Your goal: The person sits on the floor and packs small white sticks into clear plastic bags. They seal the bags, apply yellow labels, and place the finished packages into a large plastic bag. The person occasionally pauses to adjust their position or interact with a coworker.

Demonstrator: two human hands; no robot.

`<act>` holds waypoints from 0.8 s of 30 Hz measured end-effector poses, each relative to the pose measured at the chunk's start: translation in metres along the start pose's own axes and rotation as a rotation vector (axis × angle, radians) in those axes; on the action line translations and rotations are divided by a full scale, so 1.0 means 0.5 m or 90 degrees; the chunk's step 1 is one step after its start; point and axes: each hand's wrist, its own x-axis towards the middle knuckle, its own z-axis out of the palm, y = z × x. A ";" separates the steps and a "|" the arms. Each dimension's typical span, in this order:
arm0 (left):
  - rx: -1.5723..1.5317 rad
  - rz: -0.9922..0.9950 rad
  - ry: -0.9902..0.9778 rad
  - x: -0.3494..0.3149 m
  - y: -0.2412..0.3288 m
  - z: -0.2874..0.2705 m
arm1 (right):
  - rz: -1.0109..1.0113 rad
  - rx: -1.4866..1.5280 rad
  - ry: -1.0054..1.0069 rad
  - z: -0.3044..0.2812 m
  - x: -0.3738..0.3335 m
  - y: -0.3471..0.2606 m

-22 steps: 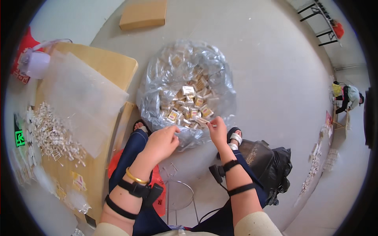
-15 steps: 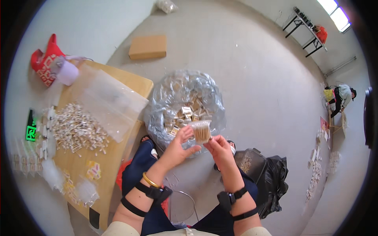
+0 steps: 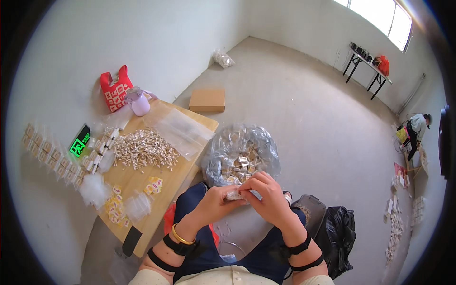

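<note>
A small clear plastic pack of cotton swabs (image 3: 232, 195) is between my hands, mostly covered by my fingers. My left hand (image 3: 214, 204) wraps round it from the left. From the right, my right hand (image 3: 266, 197) pinches its upper end with thumb and fingertips. Just beyond my hands, a large clear plastic bag (image 3: 213, 154) on the floor holds many small swab packs (image 3: 243, 160). To my left, a heap of loose cotton swabs (image 3: 145, 148) lies on the wooden table (image 3: 156, 187).
The table also carries flat plastic sheets (image 3: 183, 130), yellow printed slips (image 3: 115, 206), clear pouches (image 3: 137, 206), a lilac jug (image 3: 138, 103) and a red bag (image 3: 115, 88). A cardboard box (image 3: 207, 100) stands beyond. A grey bin (image 3: 311, 206) and black bag (image 3: 338, 237) sit right; a person (image 3: 417, 130) is farther off.
The swab pack, held upright with its swabs showing, is now lower and tipped, mostly covered. My left fingers have closed round it, and my right hand has come over its top. My view has tilted up.
</note>
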 end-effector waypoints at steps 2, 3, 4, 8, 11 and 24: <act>-0.013 0.016 0.024 -0.027 0.016 0.004 | 0.038 0.000 0.021 -0.005 -0.019 -0.025; 0.066 0.104 0.151 -0.032 0.031 0.006 | 0.067 0.033 0.061 -0.006 -0.029 -0.026; 0.146 0.190 0.280 -0.035 0.049 0.008 | 0.095 0.068 0.100 -0.006 -0.037 -0.029; 0.186 0.217 0.302 -0.080 0.061 0.016 | 0.161 0.105 0.157 -0.007 -0.065 -0.053; 0.082 0.184 0.230 -0.086 0.062 0.043 | 0.156 0.135 0.165 0.026 -0.075 -0.068; 0.117 0.200 0.228 -0.129 0.104 0.013 | 0.199 0.487 0.067 0.057 -0.103 -0.077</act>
